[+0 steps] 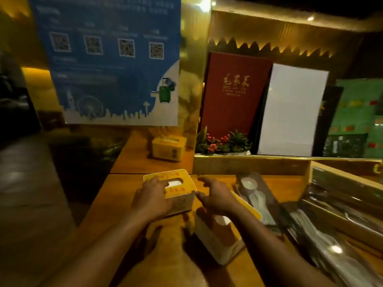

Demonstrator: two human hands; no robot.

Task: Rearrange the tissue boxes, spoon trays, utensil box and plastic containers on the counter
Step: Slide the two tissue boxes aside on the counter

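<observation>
Early days, I'd say: the left hand (152,198) lies spread flat on a yellow tissue box (172,191) near the counter (116,204) left edge, the right hand (215,198) spread beside it; a second box (219,239), spoon trays (257,195) and utensil box (342,189) look unsorted

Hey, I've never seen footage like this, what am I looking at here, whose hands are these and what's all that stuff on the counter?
There is no machine: a person wears one camera on the head, looking down at their own bare hands. The left hand lies on top of a yellow tissue box on the wooden counter. The right hand is spread beside that box, above a second tissue box. Neither hand lifts anything. To the right lie dark spoon trays and a wooden utensil box. A third tissue box stands further back.
</observation>
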